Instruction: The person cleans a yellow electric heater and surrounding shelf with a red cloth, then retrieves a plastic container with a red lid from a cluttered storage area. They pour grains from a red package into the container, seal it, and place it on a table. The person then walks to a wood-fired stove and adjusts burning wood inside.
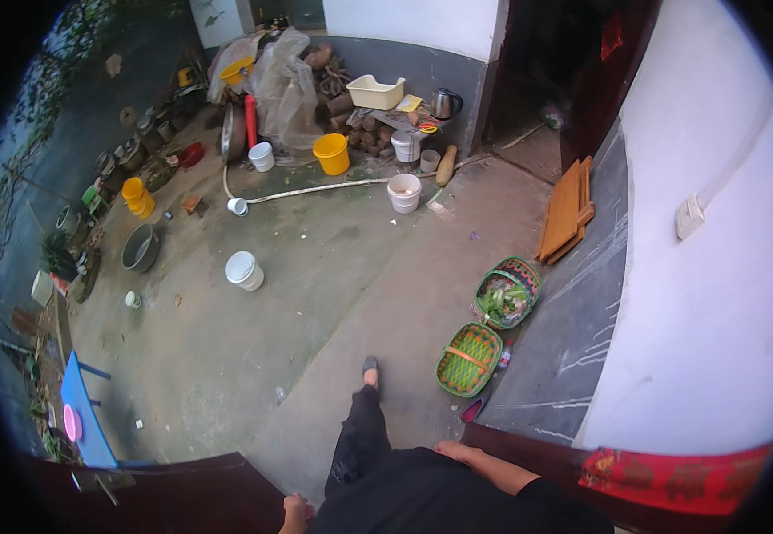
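Note:
My left hand [298, 510] hangs low beside the dark door leaf, its fingers curled; whether anything is inside them cannot be made out. Close against the front of my black shirt is my right hand [452, 450], partly hidden, with no object visible in it. One foot in a dark shoe [370, 364] is forward on the concrete. Ahead and to the right stand two woven baskets: the nearer one [458, 382] shows a bare green and orange inside, while the farther one [533, 270] holds leafy greens [501, 299].
A white bucket [245, 271] and a grey-green basin [141, 247] stand on the yard floor. Folded wooden furniture [563, 212] leans on the right wall. A blue table [86, 420] is at left. A hose [320, 189] crosses the ground near a yellow bucket [332, 155]. An open doorway [526, 87] lies beyond.

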Demonstrator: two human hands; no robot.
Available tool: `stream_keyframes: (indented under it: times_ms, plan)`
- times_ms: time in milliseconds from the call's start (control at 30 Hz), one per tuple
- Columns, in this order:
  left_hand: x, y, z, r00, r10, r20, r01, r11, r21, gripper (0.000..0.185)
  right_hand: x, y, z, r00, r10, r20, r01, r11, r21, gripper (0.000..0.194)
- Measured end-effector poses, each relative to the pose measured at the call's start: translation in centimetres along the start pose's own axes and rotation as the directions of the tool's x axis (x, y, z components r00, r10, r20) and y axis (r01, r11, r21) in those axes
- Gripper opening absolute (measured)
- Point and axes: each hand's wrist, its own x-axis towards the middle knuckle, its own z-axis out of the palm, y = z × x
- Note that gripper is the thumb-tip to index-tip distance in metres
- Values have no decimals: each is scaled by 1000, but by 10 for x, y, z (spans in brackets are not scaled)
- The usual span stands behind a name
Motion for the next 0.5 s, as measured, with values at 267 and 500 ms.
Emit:
stream_keyframes:
  times_ms: [267, 500]
  plan:
    - [11, 394, 194, 768, 482, 421, -627, 700, 342, 42, 70, -77, -237, 992, 118, -34, -116, 991, 63, 35]
    - [-147, 719, 451, 401, 705, 585, -916, 328, 233, 22, 116, -66, -359, 957, 224, -182, -139, 910, 390, 32]
